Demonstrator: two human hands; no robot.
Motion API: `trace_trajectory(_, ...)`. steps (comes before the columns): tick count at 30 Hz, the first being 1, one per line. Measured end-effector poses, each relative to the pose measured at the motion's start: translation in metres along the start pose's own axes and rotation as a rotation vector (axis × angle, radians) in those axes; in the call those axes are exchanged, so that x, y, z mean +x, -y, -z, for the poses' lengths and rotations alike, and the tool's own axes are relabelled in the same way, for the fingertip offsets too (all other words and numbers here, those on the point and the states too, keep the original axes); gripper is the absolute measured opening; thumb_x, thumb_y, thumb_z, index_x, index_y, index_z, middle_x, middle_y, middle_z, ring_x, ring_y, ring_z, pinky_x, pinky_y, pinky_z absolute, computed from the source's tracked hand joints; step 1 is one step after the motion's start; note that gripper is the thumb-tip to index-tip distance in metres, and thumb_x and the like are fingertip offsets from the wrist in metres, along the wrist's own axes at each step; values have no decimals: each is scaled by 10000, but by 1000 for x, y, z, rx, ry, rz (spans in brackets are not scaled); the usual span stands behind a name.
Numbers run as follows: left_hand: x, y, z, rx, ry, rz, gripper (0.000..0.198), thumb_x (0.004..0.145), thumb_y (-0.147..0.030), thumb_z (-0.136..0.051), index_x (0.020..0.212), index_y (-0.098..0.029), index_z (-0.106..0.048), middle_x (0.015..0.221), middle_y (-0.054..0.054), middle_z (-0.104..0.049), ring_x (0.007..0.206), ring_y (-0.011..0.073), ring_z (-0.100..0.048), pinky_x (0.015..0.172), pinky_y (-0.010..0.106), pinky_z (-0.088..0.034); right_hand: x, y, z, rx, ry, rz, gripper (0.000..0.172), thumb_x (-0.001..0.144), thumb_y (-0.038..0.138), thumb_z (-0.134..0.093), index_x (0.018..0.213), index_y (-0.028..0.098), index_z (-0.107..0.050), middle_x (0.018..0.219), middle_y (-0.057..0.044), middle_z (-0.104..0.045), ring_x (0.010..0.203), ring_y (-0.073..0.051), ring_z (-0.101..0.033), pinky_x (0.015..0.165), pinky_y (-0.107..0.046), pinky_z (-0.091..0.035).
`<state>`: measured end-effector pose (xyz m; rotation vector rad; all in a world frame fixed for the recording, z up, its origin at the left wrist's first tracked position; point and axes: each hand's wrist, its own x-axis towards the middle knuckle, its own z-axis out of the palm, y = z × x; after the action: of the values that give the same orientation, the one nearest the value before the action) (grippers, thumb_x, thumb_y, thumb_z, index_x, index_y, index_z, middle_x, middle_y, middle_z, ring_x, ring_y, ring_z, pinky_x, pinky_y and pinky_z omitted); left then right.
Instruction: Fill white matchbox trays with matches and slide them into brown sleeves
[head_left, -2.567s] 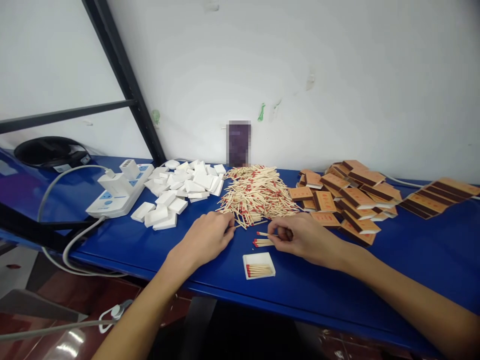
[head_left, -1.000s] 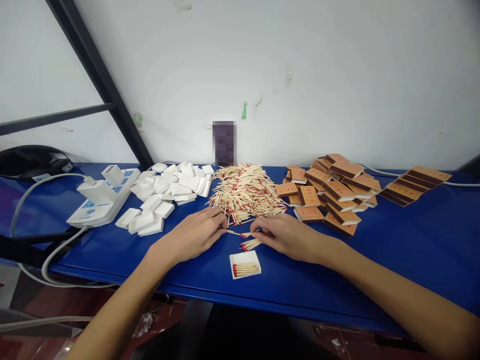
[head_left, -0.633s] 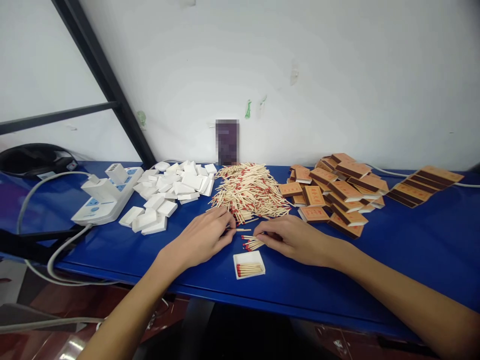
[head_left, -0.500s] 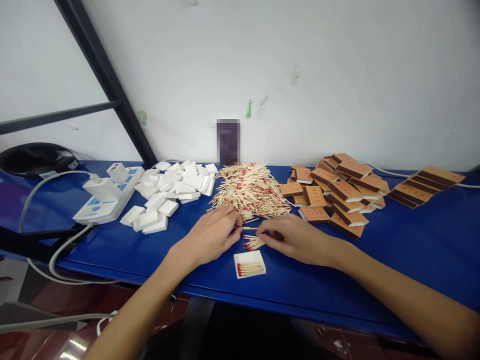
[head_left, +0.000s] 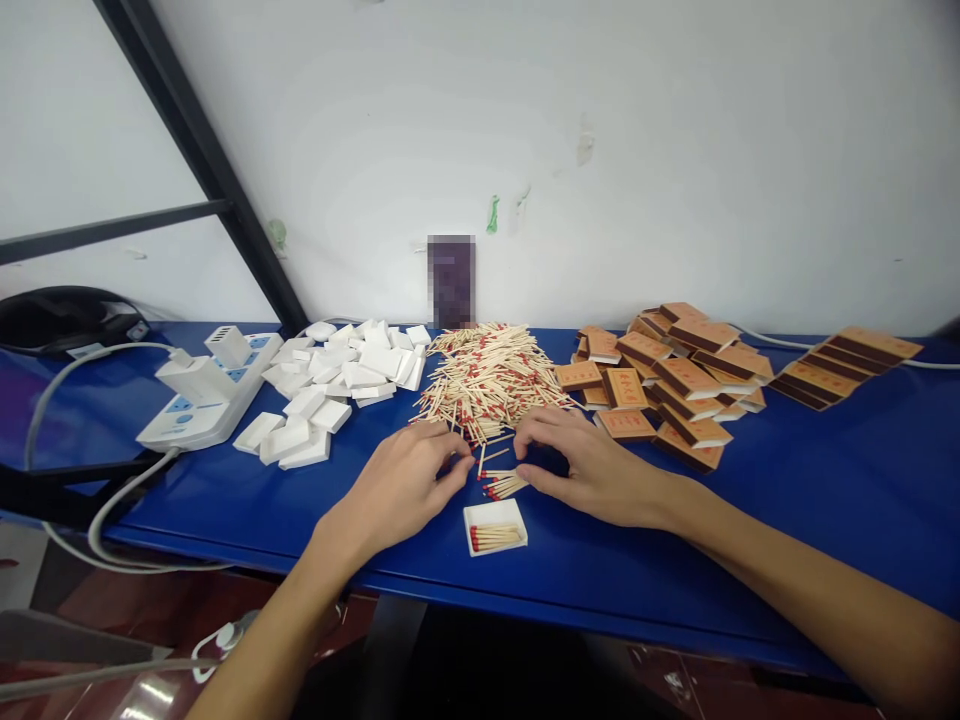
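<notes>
Left hand, near the white trays piled to its left, curls thumb and forefinger nearly together; whether they pinch a match I cannot tell. Between the hands, on the blue table, an open white tray holds a row of red-headed matches; a small bundle lies just behind it, the big match heap farther back. Right hand has thumb and forefinger parted, thumb tip at the bundle's end. Orange matchbox covers pile up beyond.

red-tipped pale matches, white tray, blue table
</notes>
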<state>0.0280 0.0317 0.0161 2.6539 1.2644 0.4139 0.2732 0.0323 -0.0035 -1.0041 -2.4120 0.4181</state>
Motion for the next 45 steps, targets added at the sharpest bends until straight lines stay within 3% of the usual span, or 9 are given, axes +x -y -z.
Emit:
trace_trajectory(3, -1, -4, -9, 39, -1, 2, 208, 995, -309, -513, 987, -203, -692, 843, 19, -631, 842, 204, -608, 764, 340, -454, -1, 6, 1, 27, -13, 20, 173, 946, 268, -549, 799, 212, -478, 818, -3, -554, 745, -156, -515, 684, -298, -410)
trace_trajectory(5, 0, -7, -13, 68, 5, 1, 231, 998, -328, -508, 1027, -199, -697, 869, 30, -645, 862, 218, -618, 786, 360, -463, -3, 9, 1, 5, -10, 27, 115, 943, 256, -543, 842, 213, -507, 827, -4, -562, 715, -154, -516, 654, -299, -415)
trace_trajectory(7, 1, -9, -15, 69, 15, -15, 251, 1008, -327, -488, 1070, -195, -693, 916, 39, -656, 895, 225, -622, 812, 372, -467, -5, 10, 1, -28, 12, 42, 65, 938, 236, -543, 995, 217, -568, 965, -40, -608, 834, -182, -573, 730, -330, -460)
trace_trajectory(11, -1, -12, -16, 12, 48, -47, 287, 1032, -270, -421, 1145, -204, -677, 961, 45, -643, 933, 215, -609, 832, 363, -465, -6, 7, -1, -79, 45, 116, 287, 891, 206, -603, 1177, 221, -591, 1186, -92, -614, 1122, -254, -561, 975, -446, -452)
trace_trajectory(18, -7, -9, -13, -69, 49, -91, 323, 1019, -209, -401, 1234, -216, -642, 975, 52, -617, 969, 213, -582, 853, 356, -461, -5, 1, -6, -40, 36, 138, 218, 921, 225, -587, 1135, 196, -620, 1140, -93, -667, 1070, -228, -610, 964, -423, -498)
trace_trajectory(28, -34, -15, -18, -20, -35, 95, 370, 994, -394, -445, 1212, -184, -657, 993, 78, -605, 931, 250, -560, 910, 465, -450, -3, 5, -12, 43, 34, 175, 187, 935, 163, -540, 1072, 199, -661, 1063, -80, -698, 1002, -199, -641, 911, -374, -530)
trace_trajectory(36, -39, -16, -15, -68, 65, 54, 473, 990, -493, -438, 1375, -239, -543, 1095, 78, -553, 1010, 269, -518, 987, 540, -413, -2, 8, -9, 38, 48, 158, 202, 926, 147, -533, 1082, 182, -656, 1021, -73, -712, 944, -196, -650, 909, -390, -521)
trace_trajectory(40, -42, -15, -16, -103, 91, 63, 493, 996, -519, -423, 1417, -269, -484, 1168, 77, -548, 1114, 285, -512, 1098, 594, -313, -3, 10, -9, 63, 56, 145, 210, 934, 172, -549, 1114, 183, -658, 1072, -88, -695, 988, -198, -636, 892, -368, -530)
trace_trajectory(45, -47, -16, -19, -110, 19, 42, 439, 870, -497, -629, 1233, -254, -584, 1161, 65, -595, 1124, 296, -549, 1134, 573, -300, -2, 6, -13, 80, 30, 156, 171, 944, 180, -569, 1070, 212, -680, 1041, -70, -693, 980, -191, -630, 882, -358, -525)
